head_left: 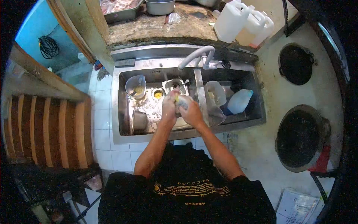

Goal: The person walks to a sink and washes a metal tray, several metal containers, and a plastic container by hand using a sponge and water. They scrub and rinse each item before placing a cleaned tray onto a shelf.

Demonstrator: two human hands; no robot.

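Over the left basin of the steel sink (115, 108), both of my hands meet close together. My right hand (192, 113) closes round a small pale, bluish thing (182, 102), partly hidden by the fingers. My left hand (169, 108) presses against it from the other side, fingers curled. A bit of yellow (176, 98) shows between the hands; I cannot make out its kind. Below them, a square metal container (169, 83) with a utensil in it stands in the basin. A clear plastic container (135, 84) and a metal pot (140, 120) are to the left.
A grey faucet (195, 56) arches over the basin divider. In the right basin are a plastic tub (215, 93) and a whitish jug (239, 101). Several jerrycans (231, 20) stand on the worn counter (149, 31). Two dark woks (300, 138) hang at the right.
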